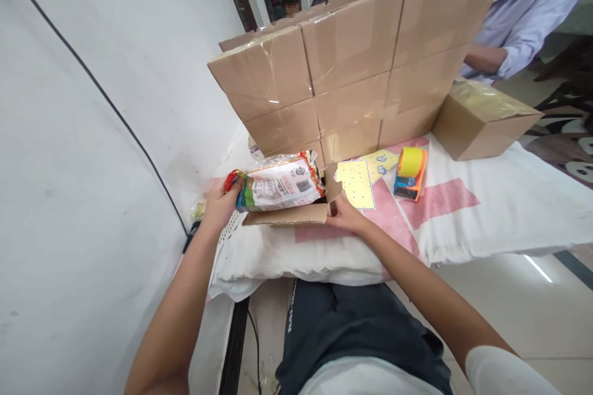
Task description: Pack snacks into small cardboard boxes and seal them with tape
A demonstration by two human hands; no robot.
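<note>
Left hand (pixel 221 200) clamped on left end of packet (pixel 277 186). Packet lying half inside open box (pixel 296 210), long axis running 9 to 3 o'clock. Right hand (pixel 343 215) pinching box flap, at 4 o'clock from packet. Tape dispenser (pixel 410 174) well apart, at 3 o'clock.

Between the left hand (pixel 221 202) and right hand (pixel 345 215), a white packet (pixel 278 186) is showing red and green ends above a plain brown box (pixel 290 215); just beyond the right hand, a tape dispenser (pixel 410 174) is gleaming orange, blue and yellow.

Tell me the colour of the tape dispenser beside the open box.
Orange and blue, holding a yellow roll: the tape dispenser shows best in the head view.
</note>
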